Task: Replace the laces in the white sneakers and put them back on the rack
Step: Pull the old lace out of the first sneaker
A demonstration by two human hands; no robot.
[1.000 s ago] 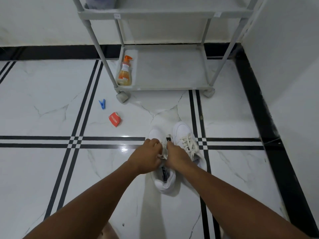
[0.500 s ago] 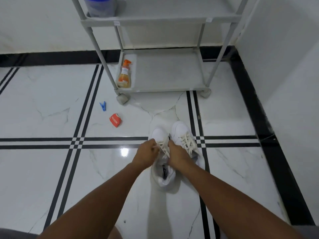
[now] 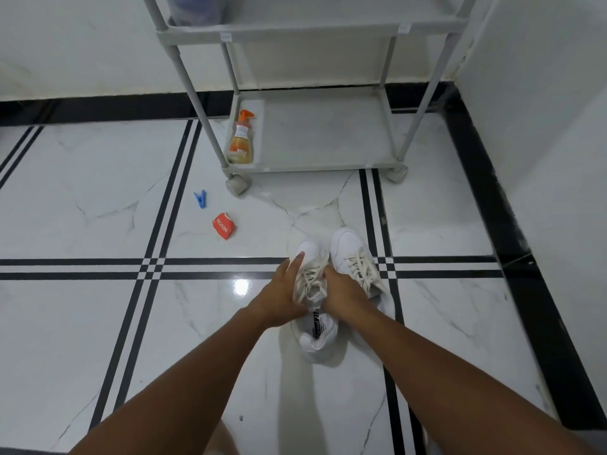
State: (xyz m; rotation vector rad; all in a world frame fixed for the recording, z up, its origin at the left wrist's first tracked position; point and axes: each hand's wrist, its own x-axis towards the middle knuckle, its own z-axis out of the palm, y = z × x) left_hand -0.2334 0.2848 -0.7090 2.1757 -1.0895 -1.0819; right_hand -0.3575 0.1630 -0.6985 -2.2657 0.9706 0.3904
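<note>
Two white sneakers with cream laces stand side by side on the marble floor. The left sneaker [image 3: 317, 333] lies between my hands, and its laces [image 3: 310, 280] sit in a loose knot on the tongue. My left hand [image 3: 282, 290] lies against its left side with fingers stretched toward the toe. My right hand [image 3: 341, 295] grips its right side, fingers curled down between the two shoes. The right sneaker [image 3: 349, 249] stands laced and touches my right hand. The grey rack [image 3: 315, 167] stands just beyond, its lower shelf holding only a bottle.
An orange spray bottle [image 3: 242, 139] stands at the left end of the rack's lower shelf. A blue clothes peg [image 3: 200, 199] and a red packet [image 3: 223, 226] lie on the floor to the left. A white wall [image 3: 542, 126] rises close on the right.
Both hands pinched the left sneaker's laces before. Now they have let go of the laces, and the left hand's fingers have straightened along the shoe's side.
</note>
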